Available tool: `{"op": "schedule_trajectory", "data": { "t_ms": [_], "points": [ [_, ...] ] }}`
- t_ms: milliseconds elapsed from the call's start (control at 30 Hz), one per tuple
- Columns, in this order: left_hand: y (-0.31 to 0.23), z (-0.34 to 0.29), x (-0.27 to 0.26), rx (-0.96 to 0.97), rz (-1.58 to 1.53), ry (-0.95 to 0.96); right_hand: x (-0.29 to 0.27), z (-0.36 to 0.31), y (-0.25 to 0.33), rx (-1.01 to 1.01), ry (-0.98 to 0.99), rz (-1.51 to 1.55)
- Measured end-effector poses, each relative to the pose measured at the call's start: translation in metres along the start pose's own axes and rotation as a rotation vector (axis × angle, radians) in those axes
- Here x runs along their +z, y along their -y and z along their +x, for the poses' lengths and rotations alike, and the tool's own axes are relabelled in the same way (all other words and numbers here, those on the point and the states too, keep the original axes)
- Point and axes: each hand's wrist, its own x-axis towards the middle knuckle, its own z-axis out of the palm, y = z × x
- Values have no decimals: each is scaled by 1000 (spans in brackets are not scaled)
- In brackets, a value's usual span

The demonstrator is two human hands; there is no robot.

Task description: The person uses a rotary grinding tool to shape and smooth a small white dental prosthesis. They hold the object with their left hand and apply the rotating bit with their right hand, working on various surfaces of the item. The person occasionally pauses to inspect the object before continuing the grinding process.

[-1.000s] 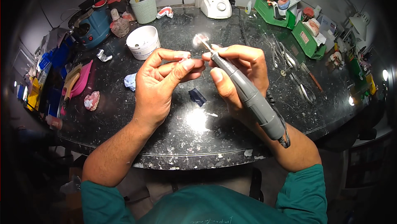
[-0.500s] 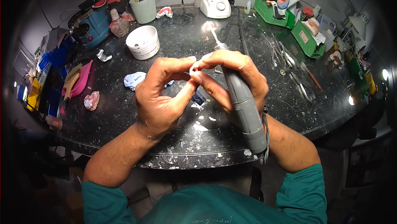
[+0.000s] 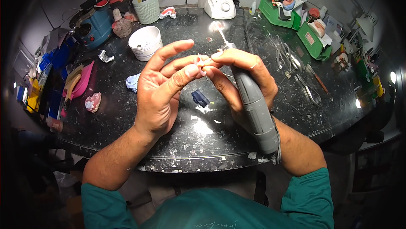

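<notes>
My left hand (image 3: 157, 91) pinches a small pink and white dental piece (image 3: 201, 63) between thumb and a finger, its index finger raised off it. The piece is partly hidden by fingertips. My right hand (image 3: 260, 79) touches the same piece with thumb and index fingertip. A grey rotary handpiece (image 3: 255, 108) lies in the right hand, slanting away from me. Its thin shank ends in a whitish fluffy polishing tip (image 3: 217, 26), pointing away from the piece. Below the hands lies a dark blue folded scrap (image 3: 200, 98) on the black bench (image 3: 177, 146).
A white tub (image 3: 146, 45) stands beyond my left hand. Nearer left are a pink dental cast (image 3: 93, 102) and a pink dustpan (image 3: 82, 81). Metal pliers (image 3: 311, 91) and other tools lie right. Green boxes (image 3: 315, 43) and a white control unit (image 3: 220, 5) stand at the back.
My left index finger has lifted away and the hand has opened out around its pinch. The dental piece has been turned. The handpiece has shifted slightly right.
</notes>
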Motion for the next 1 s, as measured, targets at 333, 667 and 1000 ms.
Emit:
{"op": "schedule_trajectory", "data": {
  "t_ms": [333, 667, 1000],
  "points": [
    [-6, 4, -6, 74, 53, -31, -12, 9, 2, -32, 67, -93],
    [-3, 4, -9, 226, 176, -74, 6, -4, -12, -163, 81, 118],
    [-2, 4, -9, 241, 256, -75, 3, -1, -12, -149, 66, 165]
  ]
}}
